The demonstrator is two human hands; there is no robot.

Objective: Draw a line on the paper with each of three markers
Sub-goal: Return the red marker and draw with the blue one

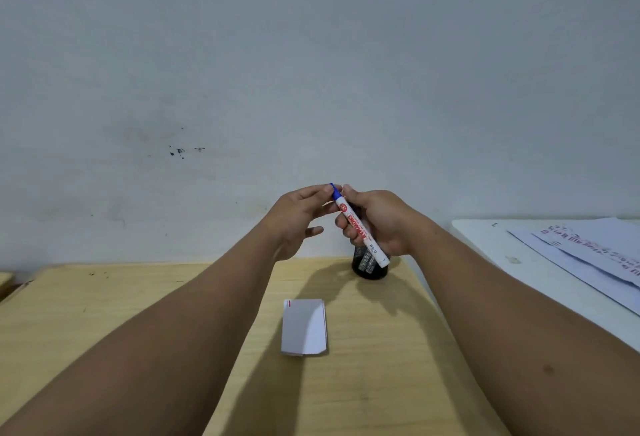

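Observation:
My right hand (pixel 377 220) grips a white marker (pixel 360 227) with red lettering and a blue cap end, tilted, blue end up and to the left. The fingertips of my left hand (pixel 298 217) pinch that blue end at the top. Both hands are raised above the back of the wooden table (pixel 104 314). A small white paper (pixel 304 327) with a short red mark at its top left corner lies flat on the table below the hands. Behind the marker stands a black mesh holder (pixel 369 265), mostly hidden by my right hand.
A white table (pixel 485 241) stands to the right, with printed sheets (pixel 595 255) on it. A pale wall rises right behind both tables. My forearms cross the front of the wooden table.

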